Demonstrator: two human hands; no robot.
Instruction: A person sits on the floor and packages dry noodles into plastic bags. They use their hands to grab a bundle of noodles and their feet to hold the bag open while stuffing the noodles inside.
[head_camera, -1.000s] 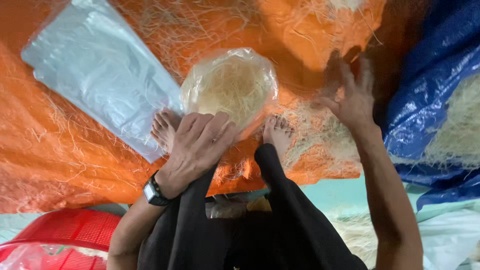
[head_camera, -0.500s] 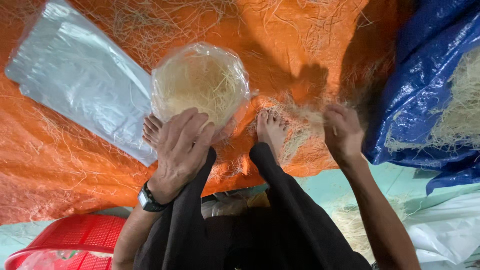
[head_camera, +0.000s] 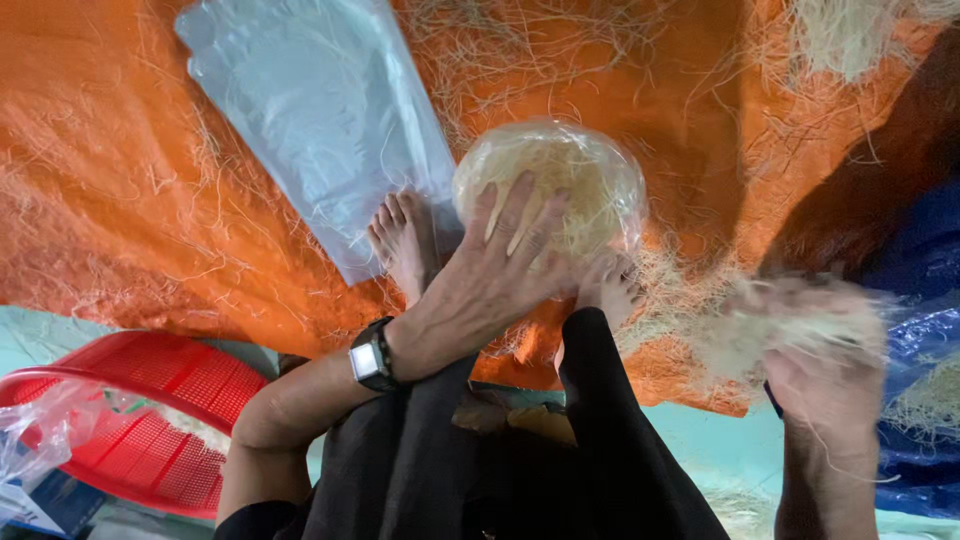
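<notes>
Round clear plastic bag (head_camera: 560, 180) stuffed with pale yellow stringy fibre sits mid-sheet on the orange tarp (head_camera: 130, 200), just past the person's bare feet. It looks domed and glossy, strands visible through the film. Left hand (head_camera: 490, 275) lies on its near side, fingers spread flat. Right hand (head_camera: 825, 375) is blurred, closed around a loose clump of fibre (head_camera: 800, 320) at the tarp's right edge. Flat empty plastic bag (head_camera: 320, 110) lies toward the far left. Red basket (head_camera: 150, 400) off the near-left edge.
</notes>
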